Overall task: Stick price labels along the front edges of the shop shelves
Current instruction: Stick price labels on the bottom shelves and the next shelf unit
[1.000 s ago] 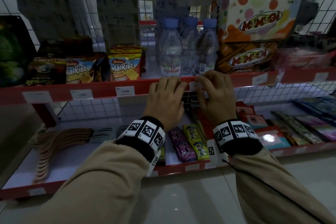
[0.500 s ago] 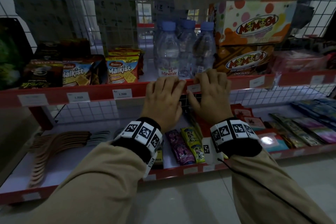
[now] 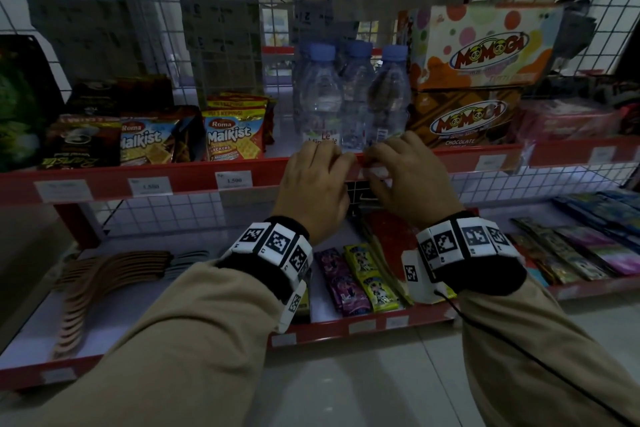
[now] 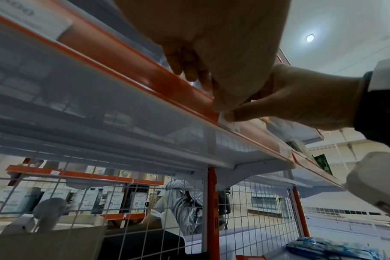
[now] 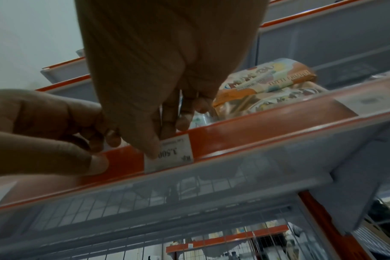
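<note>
Shop shelves with red front edges fill my view. On the upper shelf edge (image 3: 194,180) I count three labels already stuck left of my hands and two more to the right. My left hand (image 3: 313,189) grasps the edge with curled fingers, thumb pressing the strip. Just beside it, my right hand (image 3: 408,180) pinches the new price label (image 5: 168,154), which lies flat along the edge, its long axis running with the shelf, below three water bottles (image 3: 349,97). The right hand is nearer, so I judge it should press next.
</note>
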Demonstrator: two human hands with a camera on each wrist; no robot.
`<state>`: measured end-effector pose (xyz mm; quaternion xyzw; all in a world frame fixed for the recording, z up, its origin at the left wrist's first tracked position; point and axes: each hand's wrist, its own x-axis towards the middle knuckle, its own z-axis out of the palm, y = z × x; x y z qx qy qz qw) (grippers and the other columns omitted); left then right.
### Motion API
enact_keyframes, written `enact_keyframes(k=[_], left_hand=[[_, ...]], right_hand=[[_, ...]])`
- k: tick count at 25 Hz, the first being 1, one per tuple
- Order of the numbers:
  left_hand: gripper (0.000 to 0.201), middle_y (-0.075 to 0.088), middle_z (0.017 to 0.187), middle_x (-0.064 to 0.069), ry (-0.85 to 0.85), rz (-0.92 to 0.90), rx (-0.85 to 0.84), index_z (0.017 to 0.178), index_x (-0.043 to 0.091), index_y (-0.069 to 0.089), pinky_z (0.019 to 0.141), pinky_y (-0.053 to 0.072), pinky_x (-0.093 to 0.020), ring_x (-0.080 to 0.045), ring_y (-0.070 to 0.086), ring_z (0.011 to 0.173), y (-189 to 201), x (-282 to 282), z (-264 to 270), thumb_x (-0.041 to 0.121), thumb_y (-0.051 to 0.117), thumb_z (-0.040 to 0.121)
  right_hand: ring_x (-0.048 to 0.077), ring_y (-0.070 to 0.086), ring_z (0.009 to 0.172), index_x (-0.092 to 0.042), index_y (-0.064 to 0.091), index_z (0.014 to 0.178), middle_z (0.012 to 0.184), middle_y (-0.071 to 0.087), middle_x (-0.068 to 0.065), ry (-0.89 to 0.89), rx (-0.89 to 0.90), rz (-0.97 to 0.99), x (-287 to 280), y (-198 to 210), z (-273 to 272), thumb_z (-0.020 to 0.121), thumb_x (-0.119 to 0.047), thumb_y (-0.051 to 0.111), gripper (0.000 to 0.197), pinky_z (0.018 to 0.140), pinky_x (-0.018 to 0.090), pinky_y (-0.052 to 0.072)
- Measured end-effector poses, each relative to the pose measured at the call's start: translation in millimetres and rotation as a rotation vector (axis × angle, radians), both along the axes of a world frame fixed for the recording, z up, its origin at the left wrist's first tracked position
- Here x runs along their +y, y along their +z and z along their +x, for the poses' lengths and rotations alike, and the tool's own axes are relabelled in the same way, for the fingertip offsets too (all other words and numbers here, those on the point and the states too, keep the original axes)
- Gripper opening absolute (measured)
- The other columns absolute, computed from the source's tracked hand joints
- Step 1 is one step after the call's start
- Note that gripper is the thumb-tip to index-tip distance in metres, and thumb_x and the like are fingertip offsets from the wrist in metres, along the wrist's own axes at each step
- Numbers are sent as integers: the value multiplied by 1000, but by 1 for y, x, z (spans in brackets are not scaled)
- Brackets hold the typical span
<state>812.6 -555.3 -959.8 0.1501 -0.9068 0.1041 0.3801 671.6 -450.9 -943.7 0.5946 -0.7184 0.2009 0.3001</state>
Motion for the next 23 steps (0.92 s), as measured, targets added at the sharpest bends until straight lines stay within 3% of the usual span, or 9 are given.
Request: enact_keyframes(k=[3,6,9,13,16,19,21,23], left_hand=[[37,52,106,-10,-22,31,-22,114,10,57,83,42,-37,-28,46,99,7,-2,0,18,60,78],[33,52,103,-10,-41,44,-24,110,8,59,83,41,-35,-27,46,98,9,-4,1,18,59,79],[28,53,101,-9,-30,92,6,107,9,61,82,40,-34,-27,46,97,9,-3,0,19,58,81],[21,55,100,-9,-77,213,81,106,9,63,83,42,-36,-26,47,98,11,-5,-1,18,54,88],[26,60,103,-10,-145,275,159,115,7,59,85,41,-36,-26,49,100,13,-8,0,20,50,95],[32,61,101,-6,-150,315,176,121,10,55,81,39,-31,-23,49,97,15,-8,0,31,49,97],[28,60,101,-7,-142,297,167,113,9,57,78,37,-31,-24,49,96,15,-10,-1,30,51,96],[20,59,100,-9,-137,283,155,105,7,58,77,36,-32,-27,49,96,14,-11,-2,23,52,95]], right_hand=[[28,45,103,-10,59,110,109,57,11,-91,59,178,-1,13,1,90,-25,52,26,80,39,45],[28,42,107,-11,57,111,114,52,11,-72,-7,206,-1,17,2,91,-24,53,24,83,37,41],[27,46,104,-11,61,104,110,54,10,1,-112,131,2,19,1,89,-20,59,17,79,34,39],[19,62,85,-11,63,93,91,66,2,185,-441,-195,4,22,-4,87,-10,64,6,74,33,51],[14,67,81,-17,59,99,90,66,1,265,-698,-372,1,20,2,88,-8,65,15,74,24,55],[16,68,89,-13,59,107,99,67,5,386,-909,-361,-5,12,14,88,-6,64,21,80,33,57],[15,68,89,-11,60,107,100,68,4,410,-924,-341,-8,6,21,89,-7,64,19,79,33,57],[10,66,85,-11,63,104,94,66,-5,378,-816,-339,-9,3,27,90,-12,63,14,75,26,54]])
